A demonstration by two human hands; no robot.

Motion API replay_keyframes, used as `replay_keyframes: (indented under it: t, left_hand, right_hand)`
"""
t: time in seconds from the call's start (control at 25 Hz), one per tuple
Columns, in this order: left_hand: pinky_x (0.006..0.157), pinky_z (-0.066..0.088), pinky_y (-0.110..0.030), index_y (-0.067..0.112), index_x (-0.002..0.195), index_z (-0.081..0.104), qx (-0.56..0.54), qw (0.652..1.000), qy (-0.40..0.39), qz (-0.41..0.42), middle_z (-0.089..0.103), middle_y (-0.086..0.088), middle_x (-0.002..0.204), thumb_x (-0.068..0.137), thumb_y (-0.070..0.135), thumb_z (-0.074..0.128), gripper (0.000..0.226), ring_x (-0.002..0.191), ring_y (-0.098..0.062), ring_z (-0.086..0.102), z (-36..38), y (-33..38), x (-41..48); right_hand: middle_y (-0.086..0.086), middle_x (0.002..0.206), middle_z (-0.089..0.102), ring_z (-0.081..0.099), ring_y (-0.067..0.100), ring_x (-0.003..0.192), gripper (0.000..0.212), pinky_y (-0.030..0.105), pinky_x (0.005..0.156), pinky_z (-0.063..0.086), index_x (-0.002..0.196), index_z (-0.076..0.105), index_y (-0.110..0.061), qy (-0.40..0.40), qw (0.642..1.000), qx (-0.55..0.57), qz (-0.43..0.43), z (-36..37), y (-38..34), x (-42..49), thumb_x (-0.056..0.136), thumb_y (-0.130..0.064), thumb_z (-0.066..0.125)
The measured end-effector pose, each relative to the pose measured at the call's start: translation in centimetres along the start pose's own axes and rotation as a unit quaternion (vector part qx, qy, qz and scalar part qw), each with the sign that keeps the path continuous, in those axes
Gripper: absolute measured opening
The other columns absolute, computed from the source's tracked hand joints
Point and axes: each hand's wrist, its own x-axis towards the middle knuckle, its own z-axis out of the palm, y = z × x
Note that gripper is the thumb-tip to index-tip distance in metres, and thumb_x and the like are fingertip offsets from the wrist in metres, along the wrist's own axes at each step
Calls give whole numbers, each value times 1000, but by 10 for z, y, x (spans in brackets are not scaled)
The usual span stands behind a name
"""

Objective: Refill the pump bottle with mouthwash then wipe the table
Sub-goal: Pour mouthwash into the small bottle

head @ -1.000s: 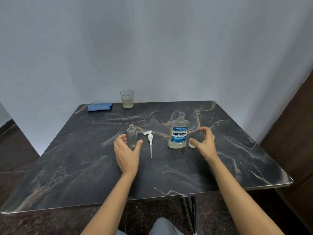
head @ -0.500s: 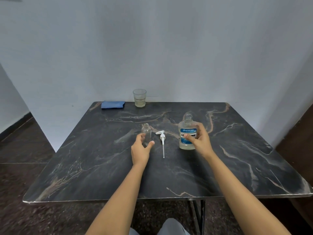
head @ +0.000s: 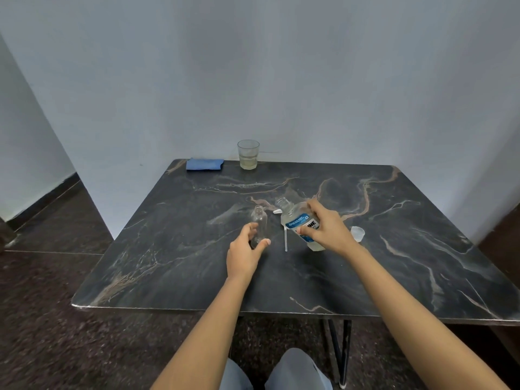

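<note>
A small clear pump bottle [head: 259, 224] without its pump stands upright on the dark marble table [head: 422, 263], and my left hand [head: 245, 252] grips its lower part. The mouthwash bottle [head: 295, 220], uncapped with a blue label, is lifted and tilted with its mouth toward the small bottle; my right hand [head: 326, 231] holds it around the body. The white pump head with its tube [head: 285, 240] lies flat between the two bottles, partly hidden by the mouthwash bottle. A white cap [head: 357, 233] rests on the table just right of my right hand.
A folded blue cloth [head: 204, 164] lies at the back left corner. A clear glass [head: 248, 154] with a little pale liquid stands at the back edge by the wall. White walls close in behind and at both sides.
My right hand moved from beside the cap onto the mouthwash bottle, lifted it and tipped it left toward the small bottle. My left hand kept its hold on the small bottle.
</note>
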Motion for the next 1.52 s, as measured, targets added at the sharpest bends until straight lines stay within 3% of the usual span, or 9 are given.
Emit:
replay_keyframes:
  t: [0.16,0.4,0.64,0.88,1.12,1.36,1.52]
  left_hand:
    - [90,46,-29,33,129,52,18,1000,7,2,64,8,125,83,41,71,50,116,-12,59,-1,2,-8]
    - [91,50,-32,35,129,52,22,1000,9,5,65,13,123,82,45,71,52,113,-9,60,-3,2,-11]
    - [92,49,-33,35,131,51,24,1000,7,3,64,13,126,83,45,70,53,114,-10,60,-3,2,-11]
    - [95,49,-35,34,132,51,24,1000,7,2,64,11,127,83,44,70,54,115,-11,60,-3,1,-11]
    - [94,47,-32,34,132,51,23,1000,1,1,63,11,127,83,44,70,54,116,-12,59,-3,2,-11]
    - [96,48,-36,33,132,51,21,1000,-1,2,63,9,128,83,43,70,54,117,-13,59,-4,2,-11]
    - [95,47,-33,33,133,51,20,1000,-1,1,63,10,128,83,43,70,54,117,-13,59,-5,2,-11]
  right_hand:
    - [-1,120,63,60,15,95,46,29,75,48,118,47,-24,-29,998,-55,-11,4,-15,0,80,-26,72]
    - [-1,122,63,61,22,102,48,45,83,54,121,45,-27,-25,992,-120,-11,4,-31,7,80,-30,71]
    - [2,126,62,63,21,102,50,34,81,54,123,46,-26,-29,993,-118,-4,2,-32,7,81,-28,72]
    - [3,128,60,62,23,100,50,42,83,55,124,45,-25,-43,990,-137,6,-4,-32,6,81,-27,70]
    - [1,126,62,61,23,99,50,33,76,49,124,44,-28,-47,984,-169,1,-7,-36,12,81,-28,70]
    - [2,125,63,62,23,98,52,40,81,55,125,45,-29,-55,981,-186,4,-11,-41,15,79,-30,70]
    - [1,123,64,61,21,93,54,36,74,53,126,45,-30,-65,976,-205,5,-17,-45,19,78,-29,70]
